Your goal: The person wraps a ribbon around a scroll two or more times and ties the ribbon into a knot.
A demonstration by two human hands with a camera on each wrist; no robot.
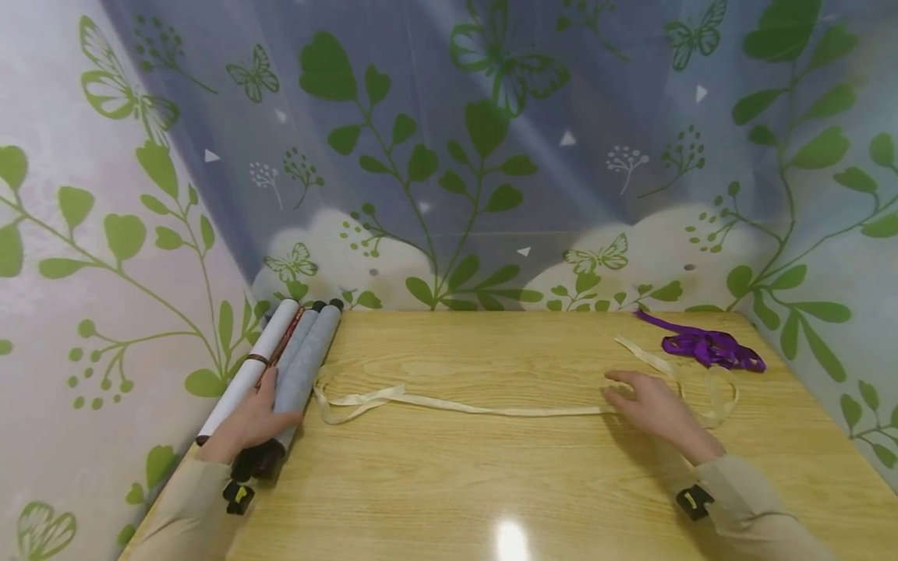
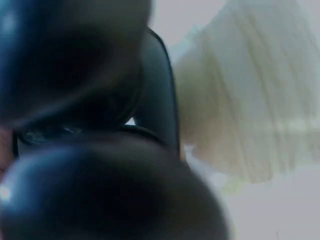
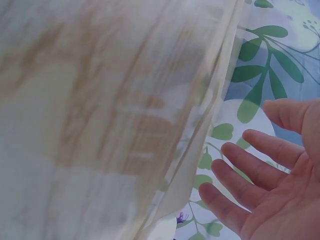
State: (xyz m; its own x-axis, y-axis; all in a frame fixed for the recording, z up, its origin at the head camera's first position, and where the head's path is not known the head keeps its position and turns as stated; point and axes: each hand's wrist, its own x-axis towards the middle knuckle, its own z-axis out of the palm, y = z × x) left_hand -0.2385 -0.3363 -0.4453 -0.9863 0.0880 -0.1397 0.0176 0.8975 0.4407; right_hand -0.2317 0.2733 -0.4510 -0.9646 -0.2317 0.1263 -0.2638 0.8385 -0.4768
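Observation:
A long cream ribbon (image 1: 484, 406) lies across the wooden table (image 1: 491, 483), looped at both ends. My right hand (image 1: 648, 403) lies flat over the ribbon's right part with its fingers straight. In the right wrist view that hand (image 3: 270, 185) is open, its fingers spread a little off the tabletop (image 3: 100, 125). Whether it touches the ribbon I cannot tell. My left hand (image 1: 252, 419) rests on top of a bundle of rolled scrolls (image 1: 302, 354), white and grey with black end caps, at the table's left edge. The left wrist view shows only blurred dark end caps (image 2: 75, 75).
A crumpled purple ribbon (image 1: 708, 347) lies at the far right corner of the table. Walls with a green leaf and butterfly pattern (image 1: 449, 156) close in the table at the back, left and right. The scrolls lean along the left wall.

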